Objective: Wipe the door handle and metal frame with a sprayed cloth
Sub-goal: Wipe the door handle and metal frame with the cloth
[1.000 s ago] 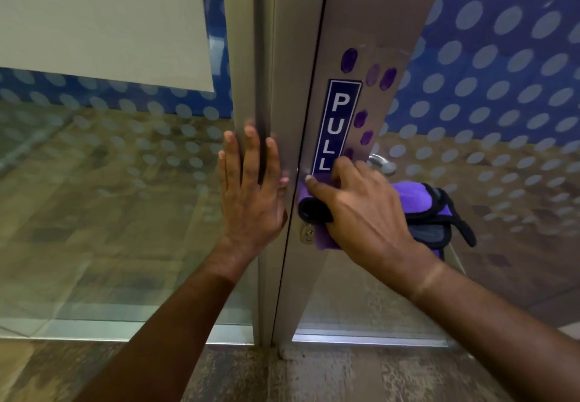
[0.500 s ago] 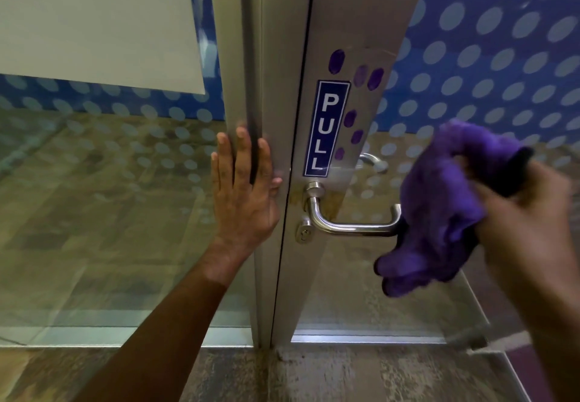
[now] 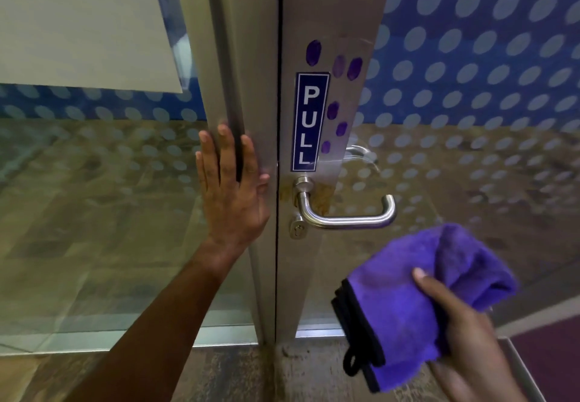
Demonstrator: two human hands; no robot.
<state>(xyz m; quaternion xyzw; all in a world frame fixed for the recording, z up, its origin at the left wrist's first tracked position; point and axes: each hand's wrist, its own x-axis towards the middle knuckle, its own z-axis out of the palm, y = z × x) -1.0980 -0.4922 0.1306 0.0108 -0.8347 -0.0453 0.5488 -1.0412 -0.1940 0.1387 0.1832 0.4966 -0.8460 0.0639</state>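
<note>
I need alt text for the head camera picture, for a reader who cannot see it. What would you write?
A person's left hand presses flat on a metal frame beside a glass door, while the right hand holds a folded purple cloth below the steel door handle, not touching it. A blue PULL sign sits above the handle.

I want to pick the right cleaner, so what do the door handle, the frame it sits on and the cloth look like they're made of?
Door handle: looks like brushed stainless steel, a satin grey tube with soft highlights.
Frame: matte silvery metal, possibly aluminium or steel, with brownish staining around the handle's base.
Cloth: plush purple fabric, likely microfibre, with a fuzzy nap and black stitched edging.
</note>
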